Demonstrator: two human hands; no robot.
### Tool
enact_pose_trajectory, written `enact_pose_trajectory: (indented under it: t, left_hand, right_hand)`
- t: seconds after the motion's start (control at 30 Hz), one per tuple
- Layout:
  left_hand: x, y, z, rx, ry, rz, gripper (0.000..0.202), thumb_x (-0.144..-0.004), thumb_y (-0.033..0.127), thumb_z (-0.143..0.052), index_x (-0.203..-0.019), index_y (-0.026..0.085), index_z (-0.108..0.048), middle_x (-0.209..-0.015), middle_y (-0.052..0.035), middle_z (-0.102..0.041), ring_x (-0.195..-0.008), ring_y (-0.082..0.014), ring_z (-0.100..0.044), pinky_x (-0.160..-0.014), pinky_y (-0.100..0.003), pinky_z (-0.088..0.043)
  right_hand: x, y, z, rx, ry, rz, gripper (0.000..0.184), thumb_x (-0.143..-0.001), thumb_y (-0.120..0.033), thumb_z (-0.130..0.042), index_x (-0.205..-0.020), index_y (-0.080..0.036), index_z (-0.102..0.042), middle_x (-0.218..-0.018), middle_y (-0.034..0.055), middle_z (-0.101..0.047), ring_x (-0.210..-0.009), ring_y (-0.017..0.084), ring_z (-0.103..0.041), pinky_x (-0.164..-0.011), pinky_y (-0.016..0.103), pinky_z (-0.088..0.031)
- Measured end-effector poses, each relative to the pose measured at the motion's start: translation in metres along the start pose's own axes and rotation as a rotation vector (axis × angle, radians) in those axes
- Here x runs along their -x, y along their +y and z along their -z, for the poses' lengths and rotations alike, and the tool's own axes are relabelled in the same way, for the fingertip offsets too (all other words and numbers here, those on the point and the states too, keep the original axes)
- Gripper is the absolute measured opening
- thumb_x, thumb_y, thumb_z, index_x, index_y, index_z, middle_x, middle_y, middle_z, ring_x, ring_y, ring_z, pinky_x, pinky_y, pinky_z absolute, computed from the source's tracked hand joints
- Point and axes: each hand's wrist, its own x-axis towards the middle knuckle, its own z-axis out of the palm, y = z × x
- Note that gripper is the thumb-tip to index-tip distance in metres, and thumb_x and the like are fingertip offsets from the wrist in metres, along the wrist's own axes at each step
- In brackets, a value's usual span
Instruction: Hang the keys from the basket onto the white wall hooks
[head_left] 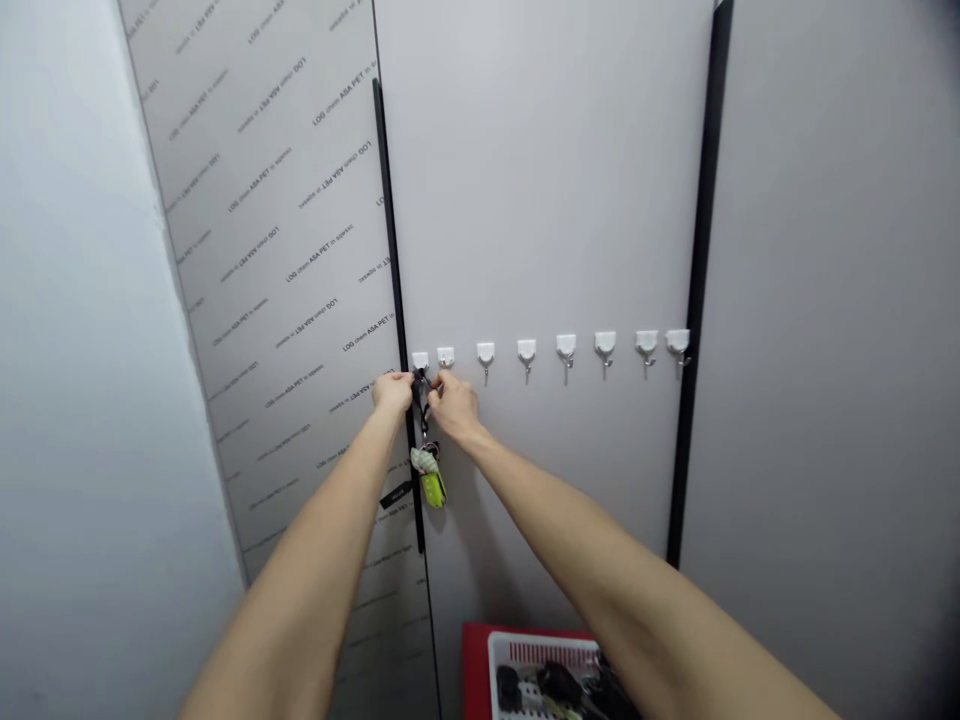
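A row of several white wall hooks [526,350] runs across a grey panel. At the leftmost hook [420,360] both my hands meet. My left hand [392,392] and my right hand [453,404] are closed in pinches on a black strap [423,395] right under that hook. From the strap hangs a keychain with a green and white charm [431,478] and a small black tag [395,495]. The fingertips are partly hidden behind the strap.
Left of the hooks stands a panel covered in printed protective film [285,250], with a white wall [75,350] beyond it. A black vertical strip [697,300] edges the hook panel on the right. Below sits a white basket [540,680] of small dark items on a red surface [474,670].
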Motion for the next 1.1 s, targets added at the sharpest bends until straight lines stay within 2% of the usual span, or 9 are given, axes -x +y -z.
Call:
enact_pose_trajectory:
  t: [0.2,0.3,0.4,0.5,0.63,0.77,0.87,0.97,1.1]
  left_hand:
    - [0.02,-0.016,0.003,-0.051,0.064,0.066,0.01,-0.049,0.022,-0.054,-0.046,0.014,-0.049,-0.036,0.001,-0.046,-0.046,-0.0116,-0.046,-0.046,-0.021,-0.03]
    - [0.044,-0.016,0.009,-0.062,0.088,0.11,0.007,-0.052,0.021,-0.05,-0.053,0.014,-0.051,-0.042,0.0005,-0.049,-0.048,-0.0108,-0.047,-0.047,-0.02,-0.031]
    - [0.079,-0.019,0.014,-0.075,0.074,0.159,0.011,-0.054,0.02,-0.047,-0.062,0.014,-0.053,-0.051,0.0008,-0.052,-0.048,-0.0078,-0.046,-0.047,-0.018,-0.032]
    - [0.122,-0.035,0.011,-0.101,-0.072,0.227,0.015,-0.055,0.02,-0.047,-0.066,0.013,-0.053,-0.055,0.0007,-0.052,-0.048,-0.0066,-0.045,-0.045,-0.017,-0.031]
    - [0.19,-0.074,-0.008,-0.188,-0.353,0.308,0.012,-0.055,0.018,-0.047,-0.064,0.012,-0.053,-0.051,0.0013,-0.05,-0.047,-0.0069,-0.045,-0.047,-0.018,-0.033]
    - [0.247,-0.119,-0.026,-0.335,-0.582,0.248,0.015,-0.058,0.018,-0.044,-0.068,0.013,-0.054,-0.057,-0.0011,-0.054,-0.053,-0.0091,-0.047,-0.053,-0.02,-0.036]
    - [0.275,-0.14,-0.029,-0.553,-0.721,0.166,0.018,-0.059,0.019,-0.043,-0.072,0.015,-0.055,-0.067,-0.0034,-0.058,-0.062,-0.0124,-0.051,-0.057,-0.022,-0.036]
    - [0.289,-0.147,-0.026,-0.825,-0.824,0.077,0.021,-0.058,0.024,-0.046,-0.076,0.018,-0.055,-0.079,-0.005,-0.058,-0.075,-0.0172,-0.051,-0.064,-0.026,-0.035]
    - [0.295,-0.146,-0.024,-0.9,-0.974,0.102,0.036,-0.052,0.023,-0.053,-0.087,0.017,-0.052,-0.091,-0.0067,-0.055,-0.083,-0.0176,-0.049,-0.069,-0.025,-0.034]
  right_hand:
    - [0.013,0.004,-0.003,-0.035,-0.091,-0.008,0.021,-0.066,-0.023,-0.037,-0.083,-0.02,-0.049,-0.065,0.0004,-0.055,-0.059,0.011,-0.048,-0.054,0.021,-0.032]
    - [0.026,0.01,0.009,-0.09,-0.095,0.02,0.022,-0.068,-0.023,-0.037,-0.086,-0.02,-0.049,-0.065,-0.0007,-0.055,-0.058,0.01,-0.048,-0.055,0.02,-0.033]
    - [0.05,0.033,0.025,-0.105,-0.132,0.037,0.022,-0.067,-0.023,-0.038,-0.084,-0.018,-0.051,-0.065,-0.0009,-0.055,-0.056,0.008,-0.047,-0.056,0.02,-0.034]
    - [0.091,0.072,0.038,-0.083,-0.248,0.046,0.021,-0.065,-0.019,-0.039,-0.081,-0.016,-0.053,-0.067,0.0002,-0.056,-0.057,0.008,-0.047,-0.057,0.02,-0.034]
    - [0.165,0.125,0.056,-0.009,-0.499,-0.008,0.02,-0.063,-0.016,-0.04,-0.075,-0.015,-0.056,-0.067,0.0018,-0.057,-0.058,0.008,-0.048,-0.057,0.019,-0.034]
    - [0.226,0.16,0.076,0.034,-0.697,-0.026,0.02,-0.062,-0.014,-0.039,-0.073,-0.016,-0.056,-0.063,0.0008,-0.057,-0.055,0.008,-0.047,-0.054,0.018,-0.033]
    - [0.254,0.17,0.088,0.033,-0.766,-0.017,0.018,-0.063,-0.015,-0.04,-0.072,-0.017,-0.056,-0.066,0.0004,-0.057,-0.058,0.008,-0.047,-0.054,0.017,-0.033]
    - [0.27,0.17,0.091,0.046,-0.821,0.043,0.016,-0.062,-0.019,-0.044,-0.073,-0.018,-0.056,-0.068,0.0008,-0.057,-0.065,0.01,-0.048,-0.059,0.018,-0.033]
    - [0.281,0.163,0.085,0.147,-0.906,0.13,0.024,-0.056,-0.028,-0.052,-0.079,-0.019,-0.057,-0.077,0.0036,-0.057,-0.075,0.016,-0.047,-0.066,0.024,-0.032]
